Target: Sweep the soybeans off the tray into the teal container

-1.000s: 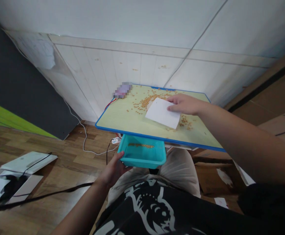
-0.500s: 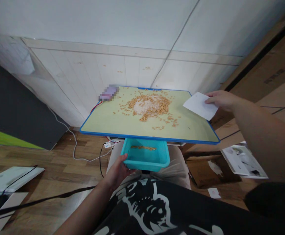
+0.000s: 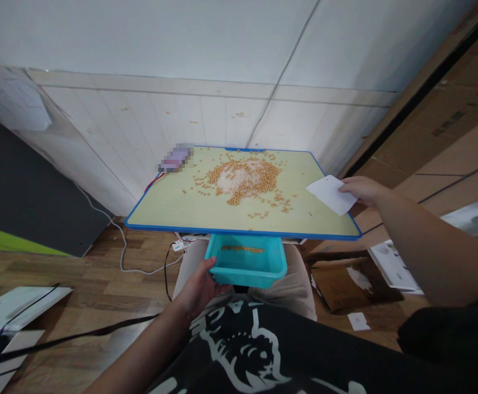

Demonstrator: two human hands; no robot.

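My left hand (image 3: 200, 285) grips the left front corner of a turquoise plastic basin (image 3: 249, 278), its thumb over the rim. The basin rests at my lap, just under the table's front edge, with a strip of tan beans (image 3: 242, 249) inside. Between the thumb and fingers of my right hand (image 3: 362, 189) is a white card (image 3: 332, 194), held over the right side of the table. On the pale yellow folding table (image 3: 173, 208) with a blue edge lies a heap of soybean-like beans (image 3: 269, 180) mixed with white grains (image 3: 239, 179); stray beans surround it.
A blurred-out device (image 3: 176, 158) with a red cord lies at the table's back left corner. Behind stands a white panelled wall (image 3: 140, 115). Cardboard boxes (image 3: 427, 164) lean at right, and an open carton (image 3: 337, 287) sits on the floor. A white cable (image 3: 124, 246) trails at left.
My right hand has lowered the white card closer to the table's right side. My left hand still holds the basin. The whole view has shifted slightly.
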